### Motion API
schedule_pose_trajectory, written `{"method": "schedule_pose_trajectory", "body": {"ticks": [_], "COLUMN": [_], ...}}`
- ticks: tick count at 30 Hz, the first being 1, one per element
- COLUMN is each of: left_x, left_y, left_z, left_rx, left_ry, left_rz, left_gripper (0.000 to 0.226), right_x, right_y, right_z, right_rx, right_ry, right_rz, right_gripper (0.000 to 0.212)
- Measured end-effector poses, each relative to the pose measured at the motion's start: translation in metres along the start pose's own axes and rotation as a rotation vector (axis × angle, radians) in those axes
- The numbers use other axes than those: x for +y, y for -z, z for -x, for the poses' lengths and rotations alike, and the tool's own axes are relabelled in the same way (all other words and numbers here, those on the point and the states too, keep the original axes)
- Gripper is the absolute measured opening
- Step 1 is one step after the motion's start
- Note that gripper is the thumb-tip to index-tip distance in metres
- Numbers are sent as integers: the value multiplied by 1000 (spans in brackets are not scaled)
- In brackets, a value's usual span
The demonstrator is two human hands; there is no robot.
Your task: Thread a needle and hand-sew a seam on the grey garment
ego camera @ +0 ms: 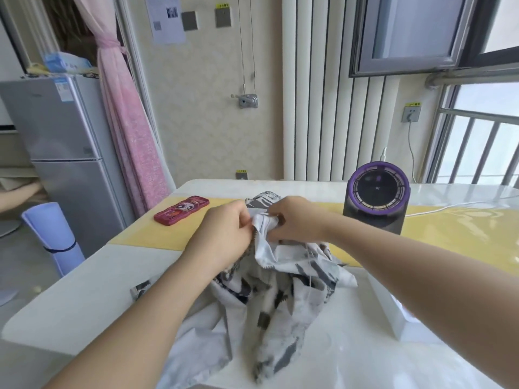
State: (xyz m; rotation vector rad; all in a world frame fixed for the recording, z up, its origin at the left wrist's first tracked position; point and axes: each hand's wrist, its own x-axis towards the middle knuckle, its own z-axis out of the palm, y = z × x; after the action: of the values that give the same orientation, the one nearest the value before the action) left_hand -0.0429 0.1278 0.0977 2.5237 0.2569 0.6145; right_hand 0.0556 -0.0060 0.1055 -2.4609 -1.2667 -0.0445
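Step looks like seam line-up | left hand (224, 230) and right hand (296, 220), each grip pinching grey garment (280, 290), fold at 12 o'clock | needle unseen | next: wants taut edge

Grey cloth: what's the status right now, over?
Left hand and right hand both pinch the cloth at its raised edge. Needle not visible. Fan and phone behind, apart.

The garment (280, 290) is pale grey-white, scattered with dark grey and black brush-like patches. The table (84, 299) is white with a broad yellow band across its far part. On that band, left, is a red phone case (182, 210) with a cartoon figure; right, a dark grey fan (376, 217) ringed in purple. Far left: a pink curtain (126, 122), a silver fridge (61, 136), a lavender rolled mat (53, 237).
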Motion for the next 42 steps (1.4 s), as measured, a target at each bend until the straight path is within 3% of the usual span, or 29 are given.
{"method": "schedule_pose_trajectory", "body": {"ticks": [3,7,11,13,15,16,19,20,21,24,29,34,37,42], "left_x": [0,24,62,62,42,28,-12,-20,-25,-31,-27,-23,-21,-18], "left_y": [1,11,29,23,2,-12,-53,-62,-67,-68,-53,-51,-53,-59], "left_z": [-19,-58,-83,-80,-71,-63,-30,-19,-9,8,21,31,37,40], "left_rx": [59,180,455,477,404,330,87,23,-21,-72,8,131,193,29], "left_ry": [12,-20,-285,-408,-415,-377,-215,-171,-137,-85,-129,-90,-95,18], "left_rz": [3,-42,198,208,214,221,185,182,199,301,348,86,-105,-314], "left_gripper": [25,14,12,16,21,21,15,15,17,22,31,11,14,38], "right_x": [8,10,9,10,15,19,30,36,39,41,17,8,11,13], "right_y": [15,46,80,78,52,35,-15,-22,-23,-8,12,2,-9,-12], "right_z": [-11,-27,-31,-22,-5,8,46,53,58,61,53,35,27,17], "right_rx": [140,403,892,1010,878,669,-207,-320,-318,-85,183,29,-61,-119], "right_ry": [-84,-148,-132,-147,-217,-272,-463,-455,-434,-375,-148,12,15,-15], "right_rz": [80,217,-90,-222,-245,-245,-170,-114,-85,-204,-305,37,80,75], "right_gripper": [40,33,22,16,19,24,34,34,31,13,16,24,26,15]}}
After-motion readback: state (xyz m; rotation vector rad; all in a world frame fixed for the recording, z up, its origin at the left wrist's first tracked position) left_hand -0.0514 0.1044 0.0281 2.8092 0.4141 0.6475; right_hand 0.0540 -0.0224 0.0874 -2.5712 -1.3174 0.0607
